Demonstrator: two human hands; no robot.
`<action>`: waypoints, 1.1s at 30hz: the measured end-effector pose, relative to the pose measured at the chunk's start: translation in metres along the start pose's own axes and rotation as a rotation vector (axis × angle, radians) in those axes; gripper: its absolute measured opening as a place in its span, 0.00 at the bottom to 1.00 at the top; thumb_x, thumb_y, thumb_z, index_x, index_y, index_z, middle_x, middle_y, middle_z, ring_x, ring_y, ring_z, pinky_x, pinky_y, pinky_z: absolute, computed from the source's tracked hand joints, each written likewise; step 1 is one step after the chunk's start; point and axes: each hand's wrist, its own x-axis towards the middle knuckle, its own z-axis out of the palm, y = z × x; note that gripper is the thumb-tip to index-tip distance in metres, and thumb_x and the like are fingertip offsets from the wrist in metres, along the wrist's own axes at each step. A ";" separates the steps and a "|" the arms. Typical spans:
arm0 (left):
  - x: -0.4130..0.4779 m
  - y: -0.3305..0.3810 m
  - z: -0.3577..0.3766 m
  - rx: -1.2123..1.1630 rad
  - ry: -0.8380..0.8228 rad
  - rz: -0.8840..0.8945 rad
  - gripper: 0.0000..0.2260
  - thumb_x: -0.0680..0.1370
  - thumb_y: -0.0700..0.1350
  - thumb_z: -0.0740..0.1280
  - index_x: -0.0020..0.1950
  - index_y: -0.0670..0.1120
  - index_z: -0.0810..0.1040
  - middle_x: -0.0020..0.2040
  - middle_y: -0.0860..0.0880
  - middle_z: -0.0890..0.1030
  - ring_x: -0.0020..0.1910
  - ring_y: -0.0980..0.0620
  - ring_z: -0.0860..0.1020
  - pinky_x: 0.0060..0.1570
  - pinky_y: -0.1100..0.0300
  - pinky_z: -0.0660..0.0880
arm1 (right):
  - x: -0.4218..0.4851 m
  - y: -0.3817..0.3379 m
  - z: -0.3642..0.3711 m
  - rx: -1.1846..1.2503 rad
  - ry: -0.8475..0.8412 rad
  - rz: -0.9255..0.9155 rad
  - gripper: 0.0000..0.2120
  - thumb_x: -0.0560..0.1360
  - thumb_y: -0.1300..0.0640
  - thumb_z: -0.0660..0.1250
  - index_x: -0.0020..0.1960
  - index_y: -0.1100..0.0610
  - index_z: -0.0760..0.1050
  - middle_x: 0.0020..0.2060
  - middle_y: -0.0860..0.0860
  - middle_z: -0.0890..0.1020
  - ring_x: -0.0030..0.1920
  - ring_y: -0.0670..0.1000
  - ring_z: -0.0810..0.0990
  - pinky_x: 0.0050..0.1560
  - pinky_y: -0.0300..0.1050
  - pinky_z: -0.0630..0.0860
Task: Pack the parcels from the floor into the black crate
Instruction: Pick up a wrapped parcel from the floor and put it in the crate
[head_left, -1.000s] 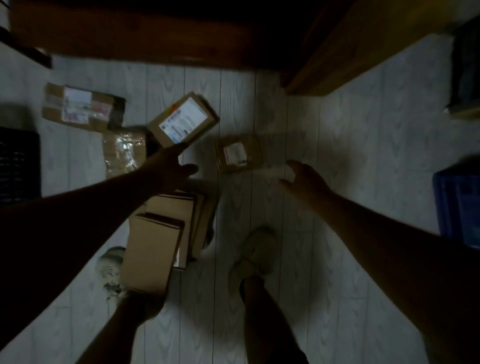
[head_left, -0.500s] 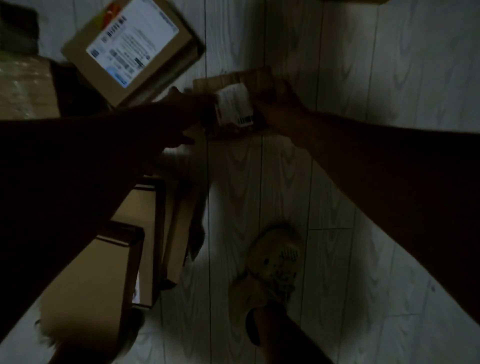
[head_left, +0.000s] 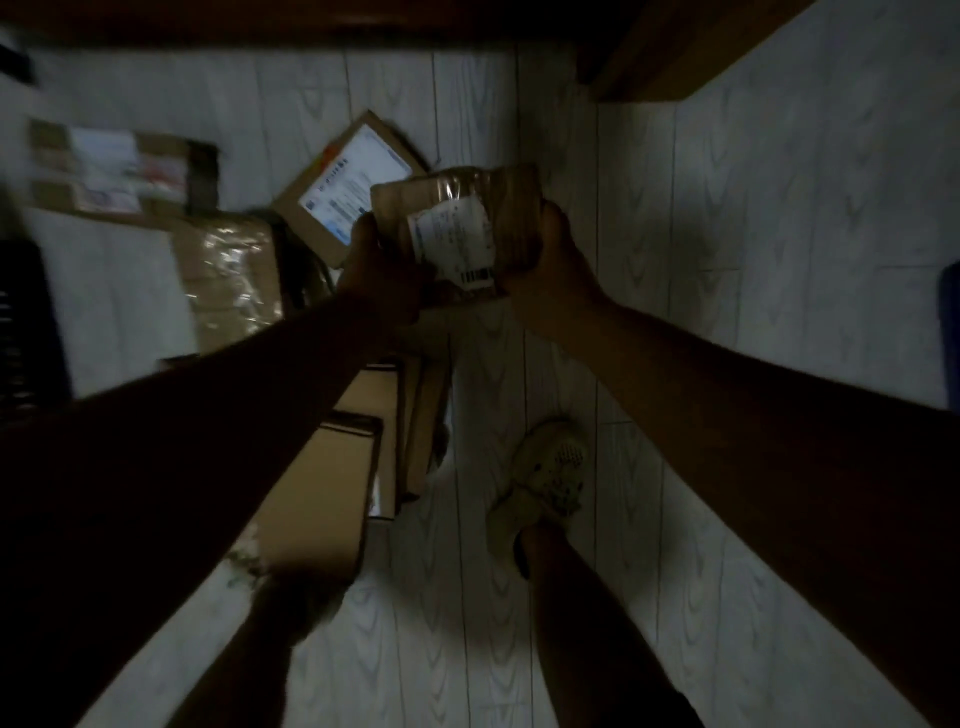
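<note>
A small taped cardboard parcel (head_left: 457, 218) with a white label is up off the floor between both hands. My left hand (head_left: 382, 270) grips its left side and my right hand (head_left: 550, 265) grips its right side. On the floor behind it lies a larger box with a big white label (head_left: 345, 182). A tape-wrapped parcel (head_left: 228, 275) lies to the left, and a flat labelled parcel (head_left: 114, 171) sits further left. The black crate (head_left: 21, 322) shows only as a dark edge at the far left.
Several plain cardboard boxes (head_left: 332, 467) are stacked by my left foot. My right shoe (head_left: 545, 473) stands on the pale plank floor. Wooden furniture (head_left: 670, 47) rises at the top right, and a blue crate edge (head_left: 949, 332) shows at the far right.
Both hands reached down, closed on the small labelled parcel on the floor, and have lifted it up toward me.
</note>
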 end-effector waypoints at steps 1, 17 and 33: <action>-0.027 0.020 -0.008 0.040 0.011 0.019 0.12 0.81 0.39 0.58 0.64 0.48 0.65 0.52 0.51 0.74 0.47 0.54 0.77 0.31 0.66 0.77 | -0.024 -0.020 -0.002 0.013 -0.002 -0.002 0.41 0.74 0.57 0.70 0.77 0.54 0.48 0.70 0.55 0.68 0.68 0.56 0.69 0.63 0.52 0.73; -0.394 0.273 -0.220 0.167 -0.110 0.302 0.28 0.76 0.38 0.66 0.72 0.57 0.62 0.57 0.48 0.77 0.49 0.46 0.81 0.36 0.55 0.81 | -0.394 -0.314 0.051 0.248 0.096 -0.325 0.33 0.73 0.57 0.71 0.72 0.46 0.60 0.66 0.48 0.72 0.61 0.49 0.74 0.46 0.34 0.72; -0.610 0.298 -0.298 0.349 0.078 0.481 0.29 0.75 0.40 0.68 0.71 0.60 0.62 0.55 0.48 0.76 0.50 0.43 0.80 0.47 0.44 0.81 | -0.586 -0.393 0.085 -1.027 0.115 -0.815 0.64 0.59 0.33 0.75 0.74 0.42 0.29 0.76 0.51 0.35 0.76 0.57 0.39 0.74 0.60 0.50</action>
